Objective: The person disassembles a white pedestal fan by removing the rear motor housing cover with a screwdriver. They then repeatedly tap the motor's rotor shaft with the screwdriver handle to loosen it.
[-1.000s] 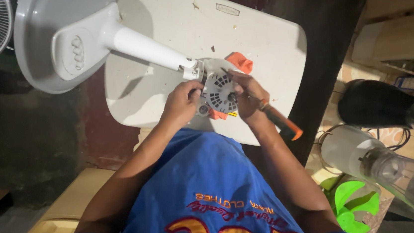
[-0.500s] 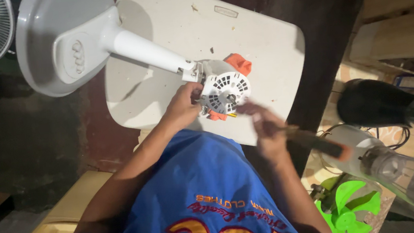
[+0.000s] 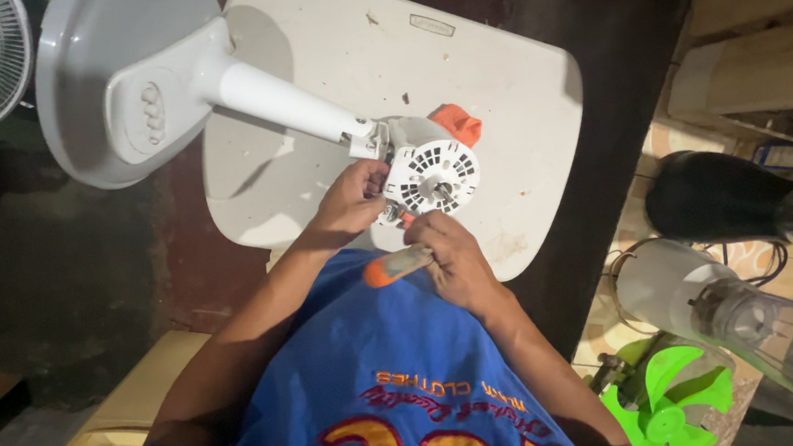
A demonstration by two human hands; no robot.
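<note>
We see a white fan motor housing [image 3: 430, 174], round and slotted with vents, a shaft stub at its centre, lying over the near part of a white board [image 3: 499, 80]. Its white stem [image 3: 286, 102] runs up-left to a round grey base [image 3: 112, 85]. Our left hand [image 3: 352, 201] pinches the housing's left edge. Our right hand [image 3: 457, 261] is wrapped around an orange-handled screwdriver [image 3: 396, 266] just below it. An orange piece [image 3: 457, 122] peeks out behind the housing.

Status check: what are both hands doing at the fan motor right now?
Left hand grips the white fan motor housing. Right hand holds an orange-handled screwdriver just below it. Nothing blocks the motor.
</note>
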